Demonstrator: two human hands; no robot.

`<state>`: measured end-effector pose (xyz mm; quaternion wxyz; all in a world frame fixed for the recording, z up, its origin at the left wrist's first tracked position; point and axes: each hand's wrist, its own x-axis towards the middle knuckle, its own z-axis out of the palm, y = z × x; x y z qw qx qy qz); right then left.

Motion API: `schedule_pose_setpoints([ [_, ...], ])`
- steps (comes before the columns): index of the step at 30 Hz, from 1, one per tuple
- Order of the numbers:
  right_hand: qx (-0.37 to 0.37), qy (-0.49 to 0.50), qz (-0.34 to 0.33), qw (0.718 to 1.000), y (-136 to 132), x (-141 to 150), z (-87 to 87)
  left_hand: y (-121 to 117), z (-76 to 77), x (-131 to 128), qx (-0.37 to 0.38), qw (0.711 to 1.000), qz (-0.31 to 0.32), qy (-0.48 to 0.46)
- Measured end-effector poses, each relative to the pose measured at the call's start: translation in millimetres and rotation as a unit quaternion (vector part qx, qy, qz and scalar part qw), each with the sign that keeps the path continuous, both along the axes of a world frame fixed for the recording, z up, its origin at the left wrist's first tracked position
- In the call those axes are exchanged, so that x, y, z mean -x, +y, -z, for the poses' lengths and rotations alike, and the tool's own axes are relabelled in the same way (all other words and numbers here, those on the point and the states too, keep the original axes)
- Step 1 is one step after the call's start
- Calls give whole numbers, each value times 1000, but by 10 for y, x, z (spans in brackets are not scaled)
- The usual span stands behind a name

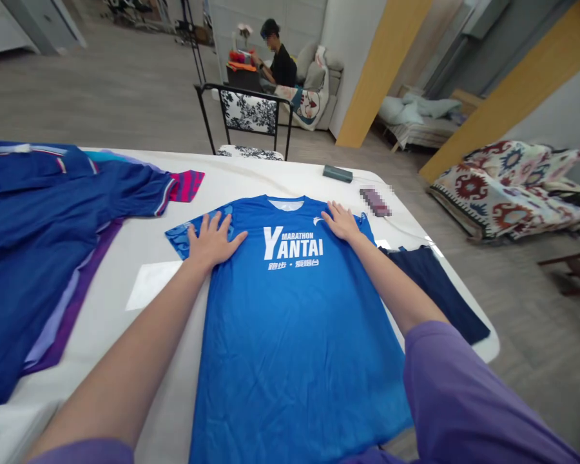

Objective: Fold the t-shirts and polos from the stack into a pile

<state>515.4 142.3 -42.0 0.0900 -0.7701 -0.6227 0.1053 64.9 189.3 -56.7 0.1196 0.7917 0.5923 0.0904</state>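
A blue T-shirt (290, 335) with white lettering lies spread face up on the white table (159, 367), its collar at the far end. My left hand (212, 241) rests flat on the shirt near the left sleeve, fingers spread. On the other side of the lettering, my right hand (341, 222) lies flat by the right shoulder, fingers stretched out. Neither hand grips the cloth. My right forearm covers part of the shirt's right edge, and the bottom hem runs partly out of view.
Several shirts, a dark blue polo shirt (43, 238) on top, are layered at the left. Dark navy folded cloth (435, 283) lies at the right edge. Near the far right corner are a dark case (337, 173) and a phone (376, 202). Beyond stand a chair (249, 113) and a seated person (283, 64).
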Motion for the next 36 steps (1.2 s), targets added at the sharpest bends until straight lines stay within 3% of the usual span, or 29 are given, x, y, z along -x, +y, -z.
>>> schedule_pose_setpoints([
  [3,-42,-5,60,997,-294,-265,29,46,82,143,-25,999,4,-22],
  [5,-25,1,83,996,-493,-423,55,69,69,228,-38,999,7,-38],
  [10,4,-10,103,995,-651,-573,10,71,-158,212,-46,997,-1,-54],
  [13,-24,-25,84,996,-773,-401,-77,-200,-315,176,-72,996,-2,-47],
  [16,-45,-42,-8,998,-1229,7,-105,-833,-424,264,-90,996,-7,-19],
  [20,-69,-52,-177,980,-2125,625,-169,-2077,-523,527,-61,996,-62,-10],
  [22,-140,-41,-195,970,-2434,861,-243,-2723,-555,669,-22,994,-103,-42],
  [24,-196,-15,-200,960,-2536,1091,-338,-3291,-581,798,25,987,-149,-63],
  [26,-216,16,-227,950,-2424,1377,-448,-3739,-612,905,65,981,-173,-64],
  [29,-205,61,-294,931,-1944,1981,-593,-4189,-669,1020,94,981,-164,-38],
  [33,-146,84,-353,920,-980,3052,-687,-4494,-697,1122,117,975,-188,-5],
  [36,-104,40,-314,943,-224,3822,-703,-4565,-662,1167,124,973,-194,-16],
])
